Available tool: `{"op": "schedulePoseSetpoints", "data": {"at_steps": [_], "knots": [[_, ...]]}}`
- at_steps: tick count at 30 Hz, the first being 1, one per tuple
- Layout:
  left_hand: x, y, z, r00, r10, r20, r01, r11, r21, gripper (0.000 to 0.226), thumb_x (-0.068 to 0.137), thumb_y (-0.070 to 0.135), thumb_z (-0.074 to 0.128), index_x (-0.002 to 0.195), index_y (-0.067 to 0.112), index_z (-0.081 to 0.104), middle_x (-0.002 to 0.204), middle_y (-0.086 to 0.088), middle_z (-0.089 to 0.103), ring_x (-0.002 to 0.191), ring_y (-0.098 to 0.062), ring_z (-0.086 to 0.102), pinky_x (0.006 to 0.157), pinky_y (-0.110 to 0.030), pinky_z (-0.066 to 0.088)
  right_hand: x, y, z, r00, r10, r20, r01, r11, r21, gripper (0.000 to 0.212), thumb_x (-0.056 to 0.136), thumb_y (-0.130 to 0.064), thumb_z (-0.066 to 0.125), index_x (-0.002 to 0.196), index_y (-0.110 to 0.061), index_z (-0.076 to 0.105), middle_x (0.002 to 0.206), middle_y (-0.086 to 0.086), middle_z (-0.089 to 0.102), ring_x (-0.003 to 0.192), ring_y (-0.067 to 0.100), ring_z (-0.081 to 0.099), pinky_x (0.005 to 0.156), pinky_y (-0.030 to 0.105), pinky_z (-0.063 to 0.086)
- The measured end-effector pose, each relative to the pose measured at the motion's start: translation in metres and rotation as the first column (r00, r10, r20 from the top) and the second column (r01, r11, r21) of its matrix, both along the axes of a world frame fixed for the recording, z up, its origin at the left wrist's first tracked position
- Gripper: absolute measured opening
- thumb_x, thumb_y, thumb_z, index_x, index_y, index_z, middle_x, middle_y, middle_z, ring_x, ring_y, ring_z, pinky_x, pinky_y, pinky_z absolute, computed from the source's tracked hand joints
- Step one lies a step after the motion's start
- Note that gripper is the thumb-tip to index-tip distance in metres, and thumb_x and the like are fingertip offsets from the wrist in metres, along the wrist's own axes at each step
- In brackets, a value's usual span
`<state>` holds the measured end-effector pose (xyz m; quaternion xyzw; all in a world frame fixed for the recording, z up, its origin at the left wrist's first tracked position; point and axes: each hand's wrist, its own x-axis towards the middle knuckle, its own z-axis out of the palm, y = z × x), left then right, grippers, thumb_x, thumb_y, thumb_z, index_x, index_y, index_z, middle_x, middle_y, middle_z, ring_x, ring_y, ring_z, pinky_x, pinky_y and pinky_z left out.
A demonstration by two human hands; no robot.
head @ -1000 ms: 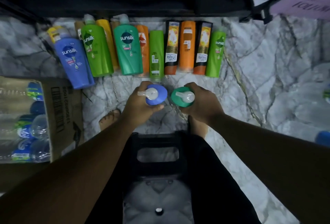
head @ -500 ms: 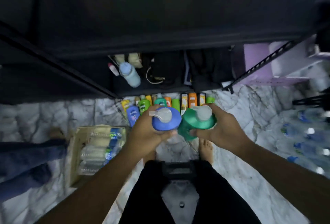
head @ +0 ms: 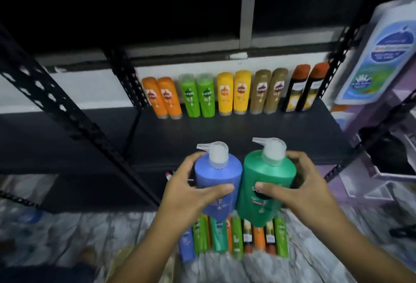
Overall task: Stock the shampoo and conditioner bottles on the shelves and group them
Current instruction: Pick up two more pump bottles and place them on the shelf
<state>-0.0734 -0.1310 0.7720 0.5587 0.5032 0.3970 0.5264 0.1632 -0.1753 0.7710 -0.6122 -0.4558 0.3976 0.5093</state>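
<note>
Just before the shelf [head: 247, 131], gripping the blue pump bottle [head: 217, 176] in the left hand [head: 186, 192], the green pump bottle [head: 267, 183] in the right hand [head: 301, 188], touching and aloft; best landed upright together, short of the back row [head: 234, 93].

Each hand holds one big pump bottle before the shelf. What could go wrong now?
1. The blue plastic pump bottle in the left hand touches the green plastic pump bottle in the right hand; either might slip.
2. Slid too deep on the black metal shelf, they may topple the standing row of small bottles.
</note>
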Motion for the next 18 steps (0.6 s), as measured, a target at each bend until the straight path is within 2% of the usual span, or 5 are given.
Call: {"op": "schedulePoseSetpoints", "data": {"at_steps": [4, 9, 11, 15, 18], "knots": [[0.007, 0.015, 0.058, 0.999, -0.021, 0.043, 0.016, 0.995, 0.103, 0.066, 0.064, 0.014, 0.095, 0.123, 0.029, 0.069, 0.115, 0.005, 0.076, 0.103, -0.015, 0.074, 0.079, -0.024, 0.059, -0.001, 0.011, 0.053, 0.995, -0.025, -0.097, 0.036, 0.993, 0.109, 0.061, 0.049, -0.029, 0.095, 0.099, -0.033, 0.061, 0.099, -0.002, 0.074, 0.089, 0.021, 0.074, 0.079, 0.049, 0.060], [0.023, 0.031, 0.129, 0.994, -0.012, 0.109, -0.017, 0.963, 0.267, 0.065, 0.060, 0.017, 0.092, 0.120, 0.024, 0.071, 0.107, 0.004, 0.078, 0.096, -0.013, 0.075, 0.073, -0.020, 0.057, -0.002, 0.026, 0.121, 0.974, -0.062, -0.219, 0.122, 0.955, 0.271, 0.060, 0.050, -0.023, 0.100, 0.098, -0.029, 0.065, 0.094, 0.004, 0.076, 0.080, 0.022, 0.075, 0.067, 0.036, 0.057], [0.030, 0.038, 0.156, 0.992, -0.008, 0.125, -0.036, 0.938, 0.345, 0.060, 0.059, 0.016, 0.097, 0.114, 0.025, 0.074, 0.103, 0.004, 0.079, 0.092, -0.011, 0.075, 0.071, -0.019, 0.056, -0.001, 0.033, 0.148, 0.963, -0.060, -0.261, 0.146, 0.934, 0.325, 0.053, 0.054, -0.027, 0.093, 0.100, -0.028, 0.066, 0.094, 0.006, 0.077, 0.079, 0.024, 0.075, 0.067, 0.039, 0.057], [0.043, 0.056, 0.209, 0.981, -0.019, 0.193, -0.075, 0.882, 0.464, 0.048, 0.063, 0.024, 0.091, 0.107, 0.037, 0.075, 0.102, 0.004, 0.079, 0.089, -0.013, 0.076, 0.067, -0.021, 0.057, 0.002, 0.047, 0.209, 0.963, -0.033, -0.268, 0.151, 0.890, 0.431, 0.057, 0.053, -0.037, 0.096, 0.101, -0.030, 0.068, 0.094, 0.004, 0.077, 0.081, 0.024, 0.076, 0.067, 0.041, 0.058], [0.053, 0.073, 0.248, 0.962, -0.022, 0.271, -0.128, 0.843, 0.523, 0.051, 0.063, 0.028, 0.096, 0.110, 0.032, 0.075, 0.103, -0.001, 0.079, 0.090, -0.022, 0.076, 0.067, -0.029, 0.059, 0.004, 0.059, 0.253, 0.960, -0.007, -0.281, 0.153, 0.851, 0.502, 0.055, 0.053, -0.035, 0.093, 0.102, -0.028, 0.069, 0.095, 0.004, 0.077, 0.083, 0.025, 0.077, 0.071, 0.045, 0.060]]}}
